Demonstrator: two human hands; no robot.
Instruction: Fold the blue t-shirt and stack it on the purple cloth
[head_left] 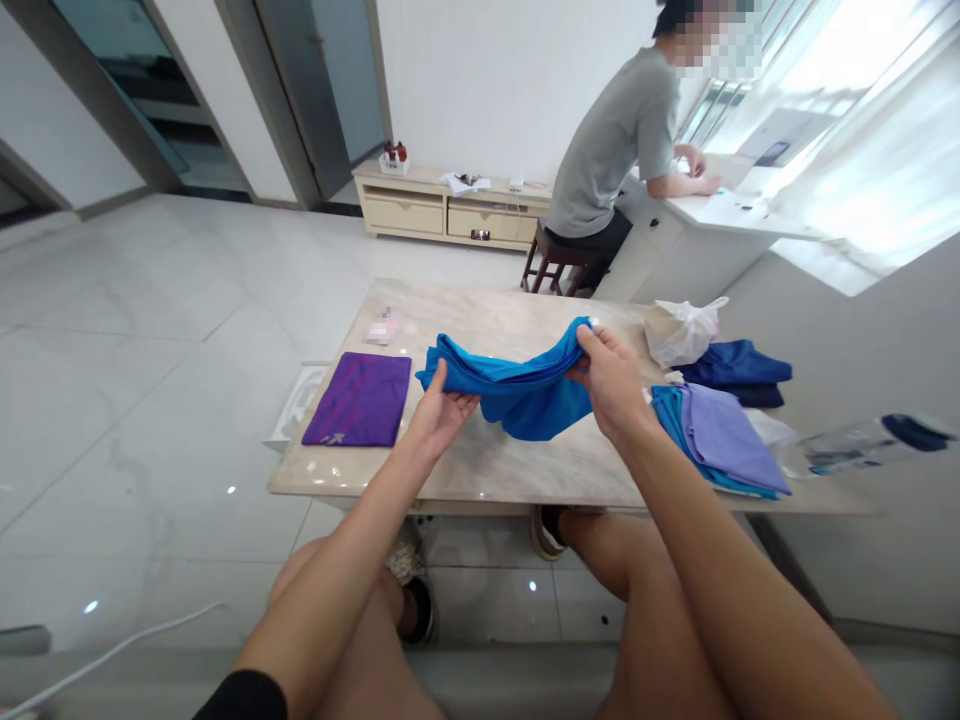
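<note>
The left hand point(442, 412) and the right hand point(609, 378) are both clamped on a bright blue garment of soft fabric point(536, 408), one at each end. The left thumb lies on its near side, with the other fingers below; the right hand pinches the opposite end between thumb and fingers. The garment is stretched between the hands over the middle of the beige, marble-patterned desk point(450, 482); its upper edge is in layers and sags slightly, and a loose part hangs down. Whether this part touches the desk, I cannot tell.

On the left side of the desk lies a flat, folded purple garment point(360, 400). On the right side, a folded lilac garment point(731, 435) rests upon folded teal-blue fabric point(670, 420). Behind them are a dark blue folded fabric point(739, 362) and a white plastic bag point(690, 330). A transparent bottle with dark blue cap point(847, 448) is near the lilac garment. Farther away, a person in grey shirt point(619, 140) sits on a dark wooden stool point(559, 255).
</note>
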